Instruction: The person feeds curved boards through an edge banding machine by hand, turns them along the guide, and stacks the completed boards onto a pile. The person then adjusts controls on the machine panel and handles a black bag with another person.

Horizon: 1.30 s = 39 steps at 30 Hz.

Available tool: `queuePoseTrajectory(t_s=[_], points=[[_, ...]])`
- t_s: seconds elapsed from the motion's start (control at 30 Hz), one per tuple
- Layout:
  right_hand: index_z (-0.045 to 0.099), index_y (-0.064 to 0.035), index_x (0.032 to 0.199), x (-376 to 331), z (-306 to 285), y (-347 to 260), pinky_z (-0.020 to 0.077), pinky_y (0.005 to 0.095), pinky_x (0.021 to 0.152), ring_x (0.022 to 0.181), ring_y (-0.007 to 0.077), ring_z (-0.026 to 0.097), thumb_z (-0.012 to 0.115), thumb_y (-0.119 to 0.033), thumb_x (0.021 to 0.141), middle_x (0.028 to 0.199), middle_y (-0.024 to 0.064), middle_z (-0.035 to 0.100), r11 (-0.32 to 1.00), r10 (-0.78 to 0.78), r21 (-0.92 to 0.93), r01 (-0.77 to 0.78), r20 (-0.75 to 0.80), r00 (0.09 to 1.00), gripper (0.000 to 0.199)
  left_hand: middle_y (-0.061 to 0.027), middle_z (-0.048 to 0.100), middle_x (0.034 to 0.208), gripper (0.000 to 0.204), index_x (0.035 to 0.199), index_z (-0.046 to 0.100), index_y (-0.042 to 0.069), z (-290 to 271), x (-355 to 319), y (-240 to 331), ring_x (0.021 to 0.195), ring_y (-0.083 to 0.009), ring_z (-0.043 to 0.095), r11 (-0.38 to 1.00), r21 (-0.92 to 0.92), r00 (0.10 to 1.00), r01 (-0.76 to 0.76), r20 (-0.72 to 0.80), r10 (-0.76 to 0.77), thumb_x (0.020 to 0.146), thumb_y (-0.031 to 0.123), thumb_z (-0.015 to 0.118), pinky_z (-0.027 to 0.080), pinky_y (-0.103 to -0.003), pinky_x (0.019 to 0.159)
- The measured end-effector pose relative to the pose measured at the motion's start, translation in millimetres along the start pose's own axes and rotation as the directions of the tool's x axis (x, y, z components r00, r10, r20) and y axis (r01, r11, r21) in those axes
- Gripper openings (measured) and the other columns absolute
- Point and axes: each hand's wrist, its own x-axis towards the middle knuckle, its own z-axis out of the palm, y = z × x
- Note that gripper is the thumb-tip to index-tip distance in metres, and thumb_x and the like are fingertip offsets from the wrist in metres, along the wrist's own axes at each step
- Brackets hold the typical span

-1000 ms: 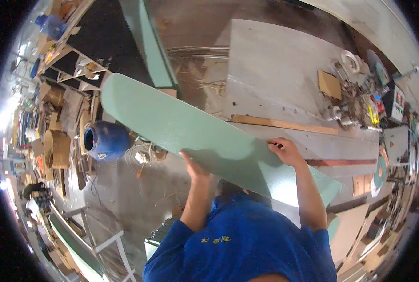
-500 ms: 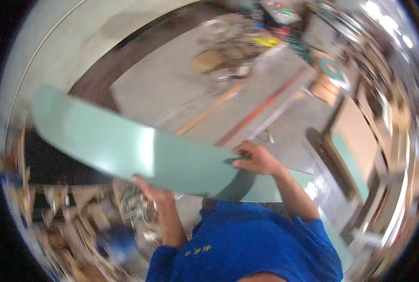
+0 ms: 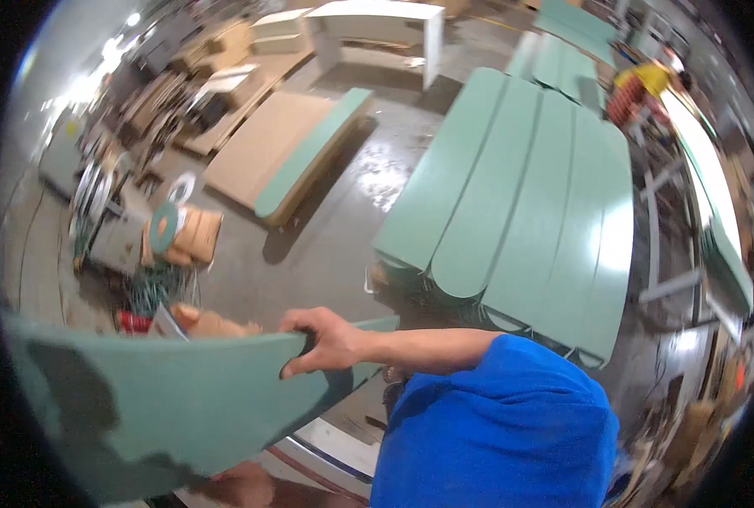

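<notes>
A long, glossy pale-green board (image 3: pixel 199 389) with a rounded end is tilted on edge in front of me, at the lower left. My right hand (image 3: pixel 322 340) grips its upper edge, thumb on the near face and fingers over the far side. At the lower edge, my left hand (image 3: pixel 245 487) supports the same board; it is blurred and its fingers are partly hidden. Dark shadows fall across the board's face. To my right lies a broad stack of similar green boards (image 3: pixel 521 186), laid side by side.
Brown panels (image 3: pixel 271 140) with a green strip lie on the floor ahead. A brown carton (image 3: pixel 199 235) and a green roll (image 3: pixel 163 227) stand at left. A white table-like frame (image 3: pixel 377 10) is farther back. Another person in yellow (image 3: pixel 643 80) bends beside a metal rack at far right.
I have turned to the right, so the stack of green boards is now in view. The held board has swung along and stands more upright; both hands remain on it.
</notes>
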Motion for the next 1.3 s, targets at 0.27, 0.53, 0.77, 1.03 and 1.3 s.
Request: queuePoseTrajectory(t_s=[0.27, 0.53, 0.77, 1.03, 1.3], points=[[0.052, -0.0024, 0.127, -53, -86, -35, 0.0458, 0.0318, 0.093, 0.108, 0.0177, 0.056, 0.077, -0.013, 0.081, 0.117, 0.0086, 0.06, 0.989, -0.059, 0.037, 0.145, -0.796, 0.603, 0.052, -0.025, 0.063, 0.106, 0.063, 0.114, 0.058, -0.005, 77, -179, -9, 0.097, -0.0411, 0.061, 0.997, -0.048, 0.419, 0.065, 0.908, 0.016, 0.079, 0.043, 0.077, 0.048, -0.047, 0.082], [0.045, 0.0001, 0.136, -100, -185, -16, 0.0414, 0.0386, 0.098, 0.113, 0.0227, 0.052, 0.064, -0.033, 0.093, 0.122, 0.0127, 0.058, 0.974, 0.061, 0.121, 0.19, -0.954, 0.295, 0.058, -0.0078, 0.058, 0.076, 0.041, 0.084, 0.055, 0.0, 112, -196, -84, 0.072, -0.0224, 0.053, 0.838, -0.217, 0.344, 0.501, 0.938, 0.037, 0.067, 0.021, 0.087, 0.046, -0.036, 0.07], [0.036, 0.0008, 0.14, -111, -285, 47, 0.0458, 0.0432, 0.095, 0.121, 0.0267, 0.048, 0.067, -0.04, 0.09, 0.134, 0.017, 0.048, 0.911, 0.399, 0.394, 0.125, -0.917, -0.02, 0.072, -0.0151, 0.061, 0.074, 0.046, 0.081, 0.056, -0.001, 195, -162, 16, 0.068, -0.0311, 0.058, 0.988, -0.155, 0.1, -0.01, 0.983, 0.155, 0.065, 0.03, 0.086, 0.047, -0.041, 0.067], [0.038, 0.0038, 0.142, -138, -452, 158, 0.0395, 0.0424, 0.101, 0.125, 0.0279, 0.047, 0.071, -0.036, 0.087, 0.138, 0.0192, 0.049, 0.839, 0.524, 0.543, 0.028, -0.792, -0.314, 0.075, -0.0222, 0.065, 0.097, 0.053, 0.103, 0.059, -0.005, 290, -253, 115, 0.09, -0.0338, 0.062, 0.993, 0.107, -0.28, 0.046, 0.956, -0.09, 0.076, 0.036, 0.078, 0.048, -0.042, 0.082], [0.05, 0.0024, 0.13, -162, -615, 191, 0.0442, 0.0419, 0.094, 0.115, 0.0265, 0.054, 0.07, -0.029, 0.086, 0.125, 0.016, 0.059, 0.874, 0.471, 0.486, 0.009, -0.843, -0.26, 0.057, -0.0104, 0.058, 0.071, 0.042, 0.084, 0.062, -0.005, 381, -368, 181, 0.071, -0.0184, 0.056, 0.999, 0.016, -0.28, 0.044, 0.96, -0.003, 0.081, 0.035, 0.072, 0.047, -0.035, 0.069]])
